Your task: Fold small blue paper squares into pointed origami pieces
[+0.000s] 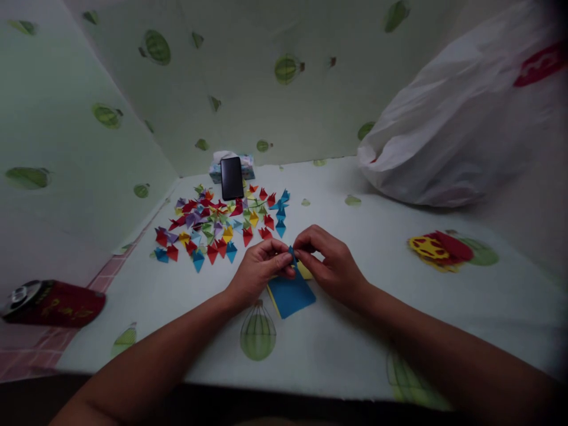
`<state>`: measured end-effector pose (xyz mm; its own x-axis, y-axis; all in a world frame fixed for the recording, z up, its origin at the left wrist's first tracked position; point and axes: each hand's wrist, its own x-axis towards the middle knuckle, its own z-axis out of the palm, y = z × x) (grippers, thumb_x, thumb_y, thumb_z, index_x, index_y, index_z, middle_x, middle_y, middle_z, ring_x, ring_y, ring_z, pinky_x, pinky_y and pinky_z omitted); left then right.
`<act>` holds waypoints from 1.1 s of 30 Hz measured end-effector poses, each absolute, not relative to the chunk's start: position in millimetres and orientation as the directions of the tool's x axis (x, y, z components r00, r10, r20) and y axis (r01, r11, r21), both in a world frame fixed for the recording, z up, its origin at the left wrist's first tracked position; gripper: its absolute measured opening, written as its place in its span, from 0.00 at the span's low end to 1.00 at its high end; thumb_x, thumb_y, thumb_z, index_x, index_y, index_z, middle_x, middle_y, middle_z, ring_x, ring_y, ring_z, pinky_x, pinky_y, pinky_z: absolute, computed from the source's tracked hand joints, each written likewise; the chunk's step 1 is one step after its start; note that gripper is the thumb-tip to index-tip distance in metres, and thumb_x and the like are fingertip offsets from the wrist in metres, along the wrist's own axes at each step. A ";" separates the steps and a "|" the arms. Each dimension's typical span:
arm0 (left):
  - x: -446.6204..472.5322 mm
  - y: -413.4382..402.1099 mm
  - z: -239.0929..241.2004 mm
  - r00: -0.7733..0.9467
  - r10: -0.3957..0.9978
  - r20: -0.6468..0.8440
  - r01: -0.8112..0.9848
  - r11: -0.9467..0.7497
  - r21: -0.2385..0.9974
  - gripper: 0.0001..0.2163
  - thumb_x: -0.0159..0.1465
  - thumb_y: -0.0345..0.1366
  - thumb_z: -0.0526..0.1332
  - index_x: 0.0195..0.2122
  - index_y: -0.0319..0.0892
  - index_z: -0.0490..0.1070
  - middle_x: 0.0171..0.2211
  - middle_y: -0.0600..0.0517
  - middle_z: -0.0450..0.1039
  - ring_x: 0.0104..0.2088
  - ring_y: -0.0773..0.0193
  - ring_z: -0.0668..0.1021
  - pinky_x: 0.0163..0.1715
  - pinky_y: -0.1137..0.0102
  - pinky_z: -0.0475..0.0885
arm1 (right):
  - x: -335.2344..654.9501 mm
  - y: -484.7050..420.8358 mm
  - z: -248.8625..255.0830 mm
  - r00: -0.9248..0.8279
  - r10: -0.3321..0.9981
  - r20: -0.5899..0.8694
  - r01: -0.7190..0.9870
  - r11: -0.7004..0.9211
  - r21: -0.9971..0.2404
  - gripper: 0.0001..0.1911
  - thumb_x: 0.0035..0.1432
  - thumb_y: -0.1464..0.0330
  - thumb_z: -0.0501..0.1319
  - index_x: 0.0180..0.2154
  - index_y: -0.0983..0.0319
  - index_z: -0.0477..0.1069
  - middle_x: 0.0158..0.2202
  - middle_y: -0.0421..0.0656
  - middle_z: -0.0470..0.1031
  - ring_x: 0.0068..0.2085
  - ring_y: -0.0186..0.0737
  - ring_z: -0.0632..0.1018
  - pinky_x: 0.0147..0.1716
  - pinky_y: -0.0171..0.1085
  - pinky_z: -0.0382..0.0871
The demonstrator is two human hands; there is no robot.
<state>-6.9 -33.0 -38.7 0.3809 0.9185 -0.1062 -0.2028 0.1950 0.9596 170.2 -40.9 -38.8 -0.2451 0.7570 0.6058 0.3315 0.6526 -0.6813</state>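
Note:
Between my two hands is a small folded piece of blue paper (291, 253), its pointed tip upward. My left hand (266, 262) pinches it between thumb and fingers. From the other side my right hand (326, 263) grips its edge, with thumb and forefinger close together. Just below them lies a stack of square paper sheets (293, 296), blue on top with yellow showing at the edges. Many small folded paper figures (213, 222) in red, blue, yellow, green and purple are spread over the table beyond my left hand.
A black phone (231, 178) leans on a tissue box (216, 171) at the back. A red can (57, 303) is at the left edge. On the right are red and yellow cut-outs (439, 248) and a large white plastic bag (444, 130). Patterned covering lines the walls and table.

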 end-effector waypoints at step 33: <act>-1.3 -42.7 -41.1 0.249 0.969 -0.001 -0.214 0.057 0.975 0.11 0.55 0.37 0.73 0.32 0.39 0.73 0.25 0.55 0.78 0.27 0.67 0.81 0.32 0.74 0.77 | 162.7 -49.9 -44.5 -0.208 0.638 0.742 0.499 0.721 -0.481 0.07 0.64 0.78 0.55 0.35 0.61 0.68 0.34 0.44 0.71 0.36 0.39 0.74 0.34 0.38 0.70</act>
<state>-1.3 -42.7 -41.1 0.2487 0.9686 -0.0015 -0.2143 0.0565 0.9751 162.7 -49.9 -44.5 -0.2076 0.6378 0.7417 0.4990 0.7212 -0.4805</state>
